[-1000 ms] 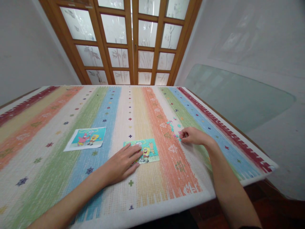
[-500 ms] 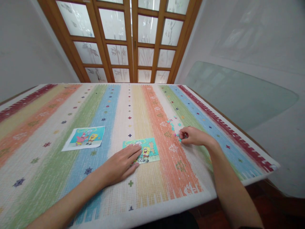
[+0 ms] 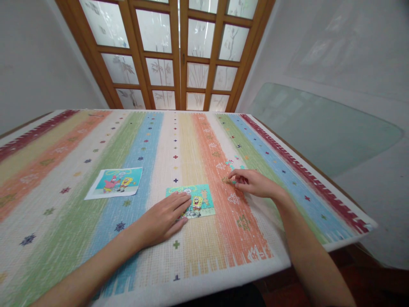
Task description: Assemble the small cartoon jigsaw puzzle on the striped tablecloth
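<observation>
Resting open on the left part of the partly covered jigsaw puzzle (image 3: 202,204), the left hand (image 3: 169,209) is laid flat with its fingers extended. The puzzle is placed near the middle of the near side of the striped surface (image 3: 188,155). To its right, the right hand (image 3: 252,182) is held with thumb and forefinger close together; a teal bit is seen at the tips, but whether it is gripped cannot be told. Loose pieces (image 3: 229,162) are scattered just beyond. A printed sheet (image 3: 117,182) is set to the left.
</observation>
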Tool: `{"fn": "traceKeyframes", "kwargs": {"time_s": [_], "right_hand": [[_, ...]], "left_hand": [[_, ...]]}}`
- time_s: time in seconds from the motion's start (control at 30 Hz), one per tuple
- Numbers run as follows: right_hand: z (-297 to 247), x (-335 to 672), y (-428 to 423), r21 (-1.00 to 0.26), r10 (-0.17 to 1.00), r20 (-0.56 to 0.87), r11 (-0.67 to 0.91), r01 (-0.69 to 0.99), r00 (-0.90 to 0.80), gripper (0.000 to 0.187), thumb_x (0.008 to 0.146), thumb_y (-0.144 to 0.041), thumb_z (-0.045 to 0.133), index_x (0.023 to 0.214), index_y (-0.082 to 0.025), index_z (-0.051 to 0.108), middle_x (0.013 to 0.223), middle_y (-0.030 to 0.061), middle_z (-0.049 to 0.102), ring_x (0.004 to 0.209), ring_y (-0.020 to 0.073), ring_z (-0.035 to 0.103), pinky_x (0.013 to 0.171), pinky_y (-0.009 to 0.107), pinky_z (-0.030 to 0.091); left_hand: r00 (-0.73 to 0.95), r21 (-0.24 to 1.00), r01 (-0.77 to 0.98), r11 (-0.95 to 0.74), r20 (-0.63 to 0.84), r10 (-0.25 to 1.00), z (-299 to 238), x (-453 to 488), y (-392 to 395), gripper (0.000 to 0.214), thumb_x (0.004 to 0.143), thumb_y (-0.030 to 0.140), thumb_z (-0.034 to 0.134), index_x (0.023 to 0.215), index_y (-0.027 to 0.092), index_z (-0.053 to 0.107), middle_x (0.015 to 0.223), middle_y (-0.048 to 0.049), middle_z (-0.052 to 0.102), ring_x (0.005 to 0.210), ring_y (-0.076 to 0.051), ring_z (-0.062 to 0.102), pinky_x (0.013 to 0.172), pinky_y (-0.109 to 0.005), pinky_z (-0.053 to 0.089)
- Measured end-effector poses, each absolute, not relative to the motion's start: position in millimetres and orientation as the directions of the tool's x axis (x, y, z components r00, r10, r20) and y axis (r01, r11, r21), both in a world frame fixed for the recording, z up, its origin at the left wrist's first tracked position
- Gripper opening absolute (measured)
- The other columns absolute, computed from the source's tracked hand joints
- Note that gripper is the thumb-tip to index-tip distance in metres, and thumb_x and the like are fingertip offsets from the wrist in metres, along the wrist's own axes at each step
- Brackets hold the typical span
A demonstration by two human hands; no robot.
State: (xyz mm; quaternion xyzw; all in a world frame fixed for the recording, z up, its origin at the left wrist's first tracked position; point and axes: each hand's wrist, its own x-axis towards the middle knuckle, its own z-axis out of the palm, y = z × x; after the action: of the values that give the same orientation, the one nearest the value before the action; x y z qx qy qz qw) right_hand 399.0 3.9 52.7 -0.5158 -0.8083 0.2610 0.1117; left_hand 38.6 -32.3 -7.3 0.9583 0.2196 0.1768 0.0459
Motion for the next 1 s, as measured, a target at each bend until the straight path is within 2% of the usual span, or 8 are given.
{"fn": "traceKeyframes", "kwargs": {"time_s": [0.13, 0.3, 0.43, 0.53, 0.67, 0.77, 1.0], "right_hand": [[47.8, 379.6, 1.3, -0.596, 0.872, 0.005, 0.395, 0.699, -0.489, 0.015, 0.092, -0.029, 0.061, 0.098, -0.019, 0.07, 0.081, 0.0034, 0.068, 0.072, 0.0146, 0.059, 0.07, 0.027, 0.045], [30.1, 348.8, -6.3, -0.754, 0.849, 0.029, 0.366, 0.546, -0.528, 0.013, 0.091, -0.025, 0.064, 0.099, -0.018, 0.07, 0.088, 0.0038, 0.072, 0.074, 0.0135, 0.062, 0.069, 0.026, 0.049], [18.6, 328.2, -13.0, -0.822, 0.843, 0.036, 0.331, 0.464, -0.537, 0.013, 0.091, -0.024, 0.065, 0.101, -0.016, 0.071, 0.089, 0.0044, 0.073, 0.075, 0.0132, 0.064, 0.07, 0.026, 0.051], [14.9, 321.6, -14.8, -0.79, 0.839, 0.063, 0.373, 0.487, -0.54, 0.013, 0.09, -0.021, 0.067, 0.101, -0.016, 0.073, 0.089, 0.0045, 0.073, 0.072, 0.0125, 0.063, 0.068, 0.026, 0.05], [13.8, 319.8, -14.7, -0.681, 0.821, 0.128, 0.48, 0.552, -0.556, 0.012, 0.089, -0.018, 0.069, 0.101, -0.017, 0.073, 0.086, 0.0039, 0.068, 0.073, 0.0129, 0.059, 0.069, 0.026, 0.047], [13.0, 319.1, -14.9, -0.623, 0.823, 0.14, 0.505, 0.597, -0.55, 0.01, 0.091, -0.018, 0.068, 0.099, -0.018, 0.073, 0.085, 0.0033, 0.063, 0.075, 0.0139, 0.058, 0.07, 0.027, 0.046], [12.0, 317.5, -15.1, -0.611, 0.83, 0.122, 0.494, 0.618, -0.544, 0.009, 0.093, -0.018, 0.067, 0.098, -0.017, 0.074, 0.087, 0.0036, 0.06, 0.078, 0.0144, 0.056, 0.071, 0.028, 0.045]], "left_hand": [[0.844, 0.165, 0.404, -0.9, 0.312, 0.436, -6.7, 38.9, -32.0, 0.045, 0.106, 0.029, 0.043, 0.148, 0.015, 0.042, 0.146, -0.0144, 0.054, 0.138, -0.027, 0.049, 0.118, -0.05, 0.041], [0.844, 0.166, 0.403, -0.9, 0.312, 0.436, -6.7, 39.7, -31.6, 0.044, 0.106, 0.03, 0.043, 0.147, 0.014, 0.044, 0.146, -0.0149, 0.054, 0.137, -0.028, 0.051, 0.116, -0.051, 0.043], [0.844, 0.151, 0.407, -0.901, 0.316, 0.434, -6.8, 39.9, -32.0, 0.043, 0.106, 0.03, 0.042, 0.146, 0.014, 0.045, 0.146, -0.0153, 0.055, 0.137, -0.028, 0.051, 0.116, -0.051, 0.043], [0.838, 0.166, 0.411, -0.896, 0.319, 0.444, -6.5, 39.9, -32.1, 0.043, 0.106, 0.03, 0.043, 0.147, 0.015, 0.045, 0.146, -0.0153, 0.055, 0.137, -0.028, 0.051, 0.116, -0.052, 0.043], [0.839, 0.185, 0.406, -0.895, 0.312, 0.446, -5.8, 39.8, -31.8, 0.044, 0.107, 0.032, 0.041, 0.147, 0.014, 0.046, 0.145, -0.0156, 0.055, 0.137, -0.028, 0.051, 0.116, -0.053, 0.042], [0.837, 0.194, 0.403, -0.895, 0.318, 0.445, -6.2, 39.6, -31.6, 0.044, 0.107, 0.032, 0.041, 0.148, 0.016, 0.045, 0.145, -0.0149, 0.056, 0.137, -0.028, 0.051, 0.117, -0.053, 0.041], [0.84, 0.188, 0.41, -0.892, 0.304, 0.45, -7.6, 39.3, -31.8, 0.045, 0.107, 0.032, 0.042, 0.148, 0.016, 0.044, 0.146, -0.0148, 0.055, 0.138, -0.028, 0.049, 0.118, -0.052, 0.04]]}}
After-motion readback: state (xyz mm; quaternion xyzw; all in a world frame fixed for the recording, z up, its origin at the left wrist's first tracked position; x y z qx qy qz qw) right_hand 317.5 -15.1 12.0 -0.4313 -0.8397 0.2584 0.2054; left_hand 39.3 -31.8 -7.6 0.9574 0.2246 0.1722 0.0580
